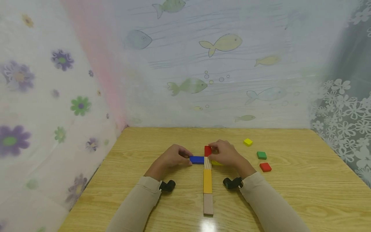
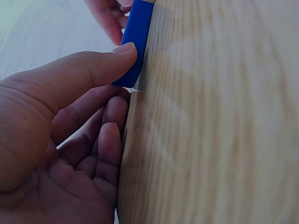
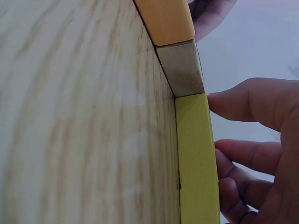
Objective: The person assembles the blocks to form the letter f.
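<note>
Currently | left hand [image 1: 174,156] pinches blue block [image 1: 197,160] | right hand [image 1: 225,152] grips red block [image 1: 207,150]

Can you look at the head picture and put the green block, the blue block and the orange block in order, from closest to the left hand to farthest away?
1. Blue block: its end is pinched by the left hand.
2. Orange block: a bit to the right, closer to the person.
3. Green block: lying loose, far over to the right.
</note>
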The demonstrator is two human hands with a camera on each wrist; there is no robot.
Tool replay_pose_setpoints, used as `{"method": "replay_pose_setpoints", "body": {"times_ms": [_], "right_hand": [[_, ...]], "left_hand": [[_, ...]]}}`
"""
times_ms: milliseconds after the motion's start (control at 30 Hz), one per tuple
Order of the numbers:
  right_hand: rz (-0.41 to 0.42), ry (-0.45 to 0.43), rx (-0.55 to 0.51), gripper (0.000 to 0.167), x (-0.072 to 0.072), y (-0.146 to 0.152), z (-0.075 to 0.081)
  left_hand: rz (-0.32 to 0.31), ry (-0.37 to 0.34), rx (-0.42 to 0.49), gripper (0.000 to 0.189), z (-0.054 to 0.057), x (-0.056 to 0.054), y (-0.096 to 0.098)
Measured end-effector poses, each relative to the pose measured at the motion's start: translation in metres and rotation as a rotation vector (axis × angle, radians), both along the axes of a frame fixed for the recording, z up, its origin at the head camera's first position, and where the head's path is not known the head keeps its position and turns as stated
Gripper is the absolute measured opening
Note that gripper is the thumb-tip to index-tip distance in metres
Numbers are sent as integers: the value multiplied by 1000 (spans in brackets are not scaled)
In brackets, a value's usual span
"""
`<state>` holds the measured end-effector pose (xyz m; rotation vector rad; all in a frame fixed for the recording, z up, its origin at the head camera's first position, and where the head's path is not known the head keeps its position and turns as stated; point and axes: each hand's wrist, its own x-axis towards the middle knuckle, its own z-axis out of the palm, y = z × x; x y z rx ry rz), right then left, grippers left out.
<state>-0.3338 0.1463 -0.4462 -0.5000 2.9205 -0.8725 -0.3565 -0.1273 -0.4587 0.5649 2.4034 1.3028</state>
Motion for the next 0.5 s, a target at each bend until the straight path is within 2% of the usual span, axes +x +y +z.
{"method": "replay_pose_setpoints", "body": {"times_ms": [267,500], "right_hand": [[10,6,-24,59,-3,2,-3],[4,33,-54,48,-8,17,1]], "left_hand": [[1,-9,-3,27,-2,0,-3],[-10,-6,3,26,-2,-2,-2]]}}
